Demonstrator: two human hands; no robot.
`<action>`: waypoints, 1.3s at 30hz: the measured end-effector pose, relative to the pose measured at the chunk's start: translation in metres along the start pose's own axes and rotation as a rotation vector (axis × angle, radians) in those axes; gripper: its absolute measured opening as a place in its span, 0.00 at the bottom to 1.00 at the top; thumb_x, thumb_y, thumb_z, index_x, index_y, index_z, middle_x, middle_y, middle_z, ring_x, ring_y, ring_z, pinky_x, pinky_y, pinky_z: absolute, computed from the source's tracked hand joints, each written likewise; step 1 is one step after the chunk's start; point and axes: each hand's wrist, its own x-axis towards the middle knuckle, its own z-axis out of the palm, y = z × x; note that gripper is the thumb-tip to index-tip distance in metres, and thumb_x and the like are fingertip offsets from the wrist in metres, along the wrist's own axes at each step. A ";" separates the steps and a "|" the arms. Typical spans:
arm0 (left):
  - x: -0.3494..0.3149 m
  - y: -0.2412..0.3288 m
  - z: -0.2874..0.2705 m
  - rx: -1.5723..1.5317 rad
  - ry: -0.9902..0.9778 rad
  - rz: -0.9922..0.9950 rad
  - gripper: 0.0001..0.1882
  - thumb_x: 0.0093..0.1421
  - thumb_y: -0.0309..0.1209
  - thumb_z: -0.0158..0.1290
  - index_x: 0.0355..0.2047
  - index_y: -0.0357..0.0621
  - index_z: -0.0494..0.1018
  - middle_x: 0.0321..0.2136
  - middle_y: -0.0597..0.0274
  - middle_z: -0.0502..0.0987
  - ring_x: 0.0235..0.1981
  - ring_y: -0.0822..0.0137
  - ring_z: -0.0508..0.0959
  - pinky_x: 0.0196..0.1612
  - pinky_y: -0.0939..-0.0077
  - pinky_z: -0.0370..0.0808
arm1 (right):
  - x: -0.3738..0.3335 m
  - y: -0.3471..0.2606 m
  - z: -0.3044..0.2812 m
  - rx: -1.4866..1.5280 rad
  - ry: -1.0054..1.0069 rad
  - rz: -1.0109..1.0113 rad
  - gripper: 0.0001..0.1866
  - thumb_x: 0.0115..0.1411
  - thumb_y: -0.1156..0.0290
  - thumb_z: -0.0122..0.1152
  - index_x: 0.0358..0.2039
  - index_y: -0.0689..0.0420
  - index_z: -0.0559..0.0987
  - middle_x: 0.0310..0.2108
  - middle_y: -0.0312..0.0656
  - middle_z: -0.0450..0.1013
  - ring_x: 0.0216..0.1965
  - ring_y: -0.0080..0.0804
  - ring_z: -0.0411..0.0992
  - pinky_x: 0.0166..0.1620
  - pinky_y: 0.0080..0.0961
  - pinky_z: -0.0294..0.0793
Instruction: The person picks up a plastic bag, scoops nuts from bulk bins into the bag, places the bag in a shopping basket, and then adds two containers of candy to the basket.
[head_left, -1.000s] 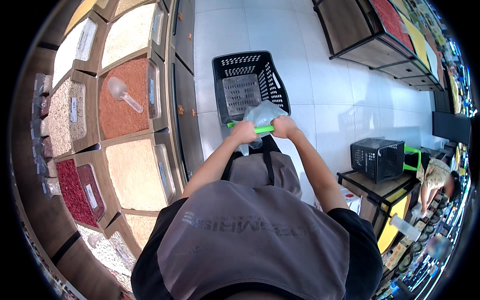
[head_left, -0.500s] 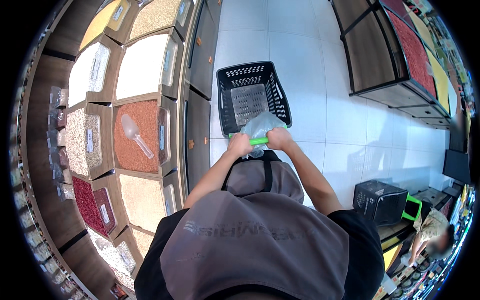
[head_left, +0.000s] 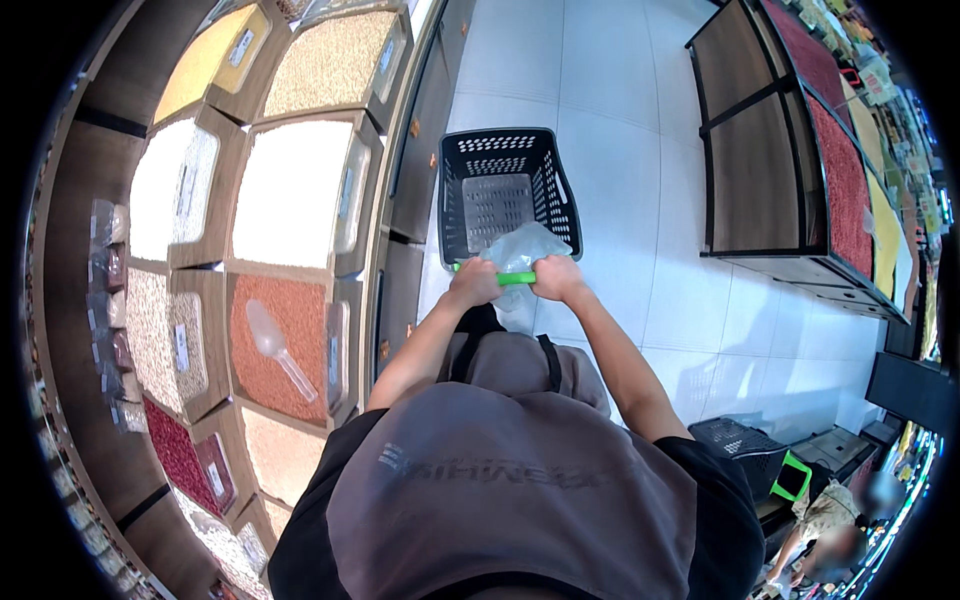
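Both my hands grip the green handle of a black perforated plastic shopping basket. My left hand is wrapped round the handle's left part, and my right hand round its right part. A crumpled clear plastic bag hangs over the handle between the hands, partly into the basket; whether a hand pinches it too I cannot tell. Apart from the bag, only the basket's slotted bottom shows inside. The basket stands in front of me over the tiled floor.
Along my left runs a counter of wooden bins with grains; a clear scoop lies on reddish grain. To the right stands a dark wooden display unit. Another black basket with a green handle and a person are at the lower right. Pale floor tiles lie ahead.
The bins at left have shifted down the view, and so have the display unit and the second basket, as I move forward. My hands keep their grip on the handle.
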 end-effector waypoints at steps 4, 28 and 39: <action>0.059 -0.030 -0.028 0.012 -0.037 -0.013 0.11 0.48 0.38 0.57 0.26 0.45 0.82 0.27 0.44 0.80 0.34 0.45 0.81 0.43 0.55 0.77 | 0.053 0.008 -0.039 0.032 0.017 0.028 0.13 0.49 0.63 0.56 0.27 0.57 0.83 0.31 0.54 0.79 0.36 0.51 0.79 0.42 0.44 0.78; 0.367 -0.102 -0.238 -0.141 0.017 0.053 0.28 0.46 0.52 0.65 0.39 0.42 0.81 0.39 0.44 0.80 0.43 0.51 0.81 0.47 0.63 0.76 | 0.320 0.117 -0.222 0.043 0.067 0.081 0.15 0.51 0.60 0.57 0.27 0.58 0.83 0.31 0.54 0.79 0.37 0.51 0.78 0.43 0.43 0.78; 0.423 -0.161 -0.529 -0.570 1.072 -0.026 0.25 0.61 0.45 0.58 0.51 0.39 0.76 0.49 0.49 0.78 0.52 0.61 0.77 0.58 0.70 0.69 | 0.417 0.175 -0.282 0.039 0.120 0.009 0.14 0.50 0.60 0.58 0.27 0.58 0.84 0.30 0.53 0.79 0.34 0.51 0.79 0.41 0.43 0.80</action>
